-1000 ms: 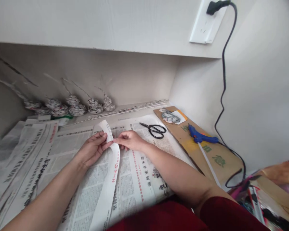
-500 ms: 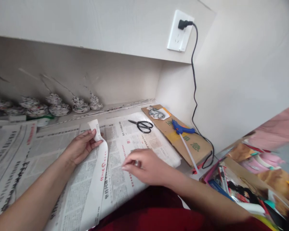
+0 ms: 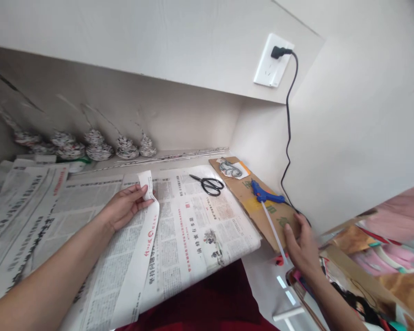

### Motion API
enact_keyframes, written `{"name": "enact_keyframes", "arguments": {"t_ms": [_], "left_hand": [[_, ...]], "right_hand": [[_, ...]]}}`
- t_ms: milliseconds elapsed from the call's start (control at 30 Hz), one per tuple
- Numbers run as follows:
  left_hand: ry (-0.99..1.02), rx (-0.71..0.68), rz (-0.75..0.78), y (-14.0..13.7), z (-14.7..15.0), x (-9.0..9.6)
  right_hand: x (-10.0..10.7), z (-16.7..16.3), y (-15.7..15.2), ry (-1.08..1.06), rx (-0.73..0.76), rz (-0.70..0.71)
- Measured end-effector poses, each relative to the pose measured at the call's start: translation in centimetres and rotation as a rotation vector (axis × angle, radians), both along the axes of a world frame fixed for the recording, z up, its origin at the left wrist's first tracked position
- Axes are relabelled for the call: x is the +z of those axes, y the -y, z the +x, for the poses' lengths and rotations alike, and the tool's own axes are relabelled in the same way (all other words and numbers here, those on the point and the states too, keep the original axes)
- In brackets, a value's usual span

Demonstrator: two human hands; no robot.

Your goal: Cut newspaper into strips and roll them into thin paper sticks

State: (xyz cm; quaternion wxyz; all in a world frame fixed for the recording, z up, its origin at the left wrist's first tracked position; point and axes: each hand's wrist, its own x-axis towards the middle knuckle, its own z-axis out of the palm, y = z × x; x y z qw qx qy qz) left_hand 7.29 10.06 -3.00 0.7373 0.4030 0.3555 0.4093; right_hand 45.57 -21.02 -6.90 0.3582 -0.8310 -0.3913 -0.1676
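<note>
My left hand pinches the upper end of a long newspaper strip between thumb and fingers. Printed with red and black characters, the strip runs down toward me over the spread newspapers. My right hand is at the right edge of the cardboard piece, thumb and fingers apart, with nothing visible in it. Close to it lies a blue hot glue gun with a white glue stick sticking out. Black-handled scissors rest on the newspapers between my hands.
Several coiled paper gourd shapes stand along the back, beside thin paper rods. A coil of wire lies on the cardboard. A black cord hangs from the wall socket. At right is a box of supplies.
My right hand has moved right, from above the newspapers to the cardboard's edge, and its fingers have opened. My left hand still holds the strip. The view has shifted slightly.
</note>
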Motion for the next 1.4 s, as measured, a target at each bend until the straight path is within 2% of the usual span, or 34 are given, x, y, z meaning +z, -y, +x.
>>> {"name": "enact_keyframes", "arguments": {"t_ms": [167,500,733,833,933,1033,1100,1133,1167,1233,1333,1400], "left_hand": [[-0.01,0.025,-0.026,-0.4,0.0,-0.4],[0.017,0.006,-0.012,-0.8,-0.1,-1.0],[-0.002,0.011,-0.013,-0.8,0.0,-1.0],[-0.007,-0.017,-0.03,-0.4,0.4,-0.7],[0.007,-0.077,-0.034,0.5,0.8,-0.1],[0.018,-0.141,-0.014,1.6,1.1,0.7],[0.006,-0.181,-0.001,2.0,1.2,1.1],[0.001,-0.197,0.007,2.2,1.2,1.2],[-0.003,-0.208,0.016,2.2,1.2,1.2],[-0.014,-0.214,0.036,2.3,1.1,1.2],[-0.033,-0.21,0.066,2.3,1.2,1.0],[-0.047,-0.227,0.097,2.3,1.2,0.8]], "right_hand": [[-0.8,1.1,-2.1,0.019,0.002,-0.021],[0.1,3.3,-5.7,0.165,0.056,-0.251],[-0.3,4.8,-7.5,0.233,0.092,-0.274],[1.0,4.4,-7.4,0.194,0.114,-0.267],[4.2,2.0,-7.4,0.115,0.127,-0.197],[8.0,-2.7,-8.6,-0.043,0.205,-0.077],[9.7,-6.7,-10.3,-0.264,0.414,-0.029],[10.1,-8.8,-11.5,-0.399,0.559,-0.095],[10.2,-10.8,-12.8,-0.527,0.697,-0.201],[9.7,-14.4,-15.8,-0.708,0.88,-0.295],[8.3,-18.1,-20.5,-0.875,1.007,-0.257],[7.7,-19.5,-23.3,-0.959,1.034,-0.225]]}}
